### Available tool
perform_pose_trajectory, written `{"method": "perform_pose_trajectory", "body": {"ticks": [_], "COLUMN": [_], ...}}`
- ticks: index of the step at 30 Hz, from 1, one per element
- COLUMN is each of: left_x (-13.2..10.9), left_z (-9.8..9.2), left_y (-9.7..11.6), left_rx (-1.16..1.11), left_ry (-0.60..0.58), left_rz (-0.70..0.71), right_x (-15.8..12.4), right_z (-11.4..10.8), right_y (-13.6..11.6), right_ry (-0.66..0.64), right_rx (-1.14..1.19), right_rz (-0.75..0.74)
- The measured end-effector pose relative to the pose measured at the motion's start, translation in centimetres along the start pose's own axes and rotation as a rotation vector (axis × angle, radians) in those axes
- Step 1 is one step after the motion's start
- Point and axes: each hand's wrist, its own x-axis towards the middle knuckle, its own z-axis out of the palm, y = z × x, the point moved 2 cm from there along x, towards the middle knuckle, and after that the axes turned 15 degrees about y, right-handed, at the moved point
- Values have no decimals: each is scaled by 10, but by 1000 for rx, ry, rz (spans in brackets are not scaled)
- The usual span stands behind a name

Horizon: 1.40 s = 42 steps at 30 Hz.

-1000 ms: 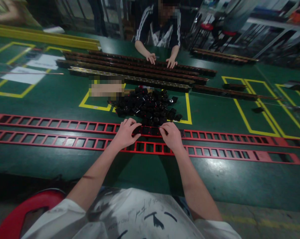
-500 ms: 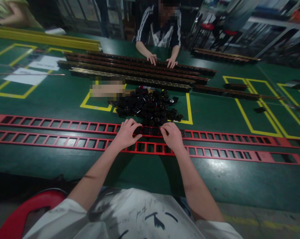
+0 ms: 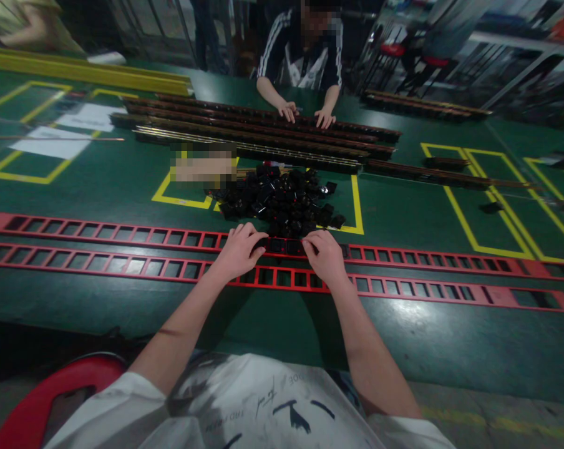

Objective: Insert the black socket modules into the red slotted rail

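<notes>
Several black blocks (image 3: pixel 295 247) are sitting in the middle openings of the far frame (image 3: pixel 528 267), a long red strip with ladder-like gaps. The left hand (image 3: pixel 242 248) is curving over the far frame on one side of them, its thumb and forefinger standing a little apart. The right hand (image 3: pixel 323 254) is bending over it on the other side, thumb and fingertips drawing close together. I cannot tell whether either is gripping a block or only touching one, since the fingers are hiding the contact.

The near frame (image 3: pixel 500 295), also red, is lying just this side of the far frame and passing beneath both wrists. Just beyond the far frame, a pile (image 3: pixel 282 199) of black parts is spreading over the green counter (image 3: pixel 272 330). Farther beyond it, long dark bars (image 3: pixel 244 143) are lying side by side, and a co-worker (image 3: pixel 301 59) in a striped top is resting both hands on them. Beyond the far frame's left part, white sheets (image 3: pixel 52 142) are lying flat, with yellow bars (image 3: pixel 85 72) stretching behind these.
</notes>
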Motion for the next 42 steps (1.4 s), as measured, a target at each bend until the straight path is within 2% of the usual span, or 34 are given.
{"method": "perform_pose_trajectory", "body": {"ticks": [14, 21, 25, 32, 42], "left_x": [-1, -3, -13, -29, -26], "left_z": [1, -5, -18, -37, -36], "left_y": [1, 3, -12, -55, -52], "left_rx": [32, 78, 169, 250, 279], "left_ry": [-10, -28, -65, -50, -72], "left_rz": [-3, 5, -6, -118, -121], "right_x": [0, -2, -2, -1, 2], "right_z": [-1, -2, -2, 0, -1], "right_y": [-1, -10, -12, -10, -13], "right_ry": [-18, -186, -292, -347, -333], "right_rx": [-19, -140, -188, -204, -221], "right_rz": [-15, -82, -60, -28, -7]}}
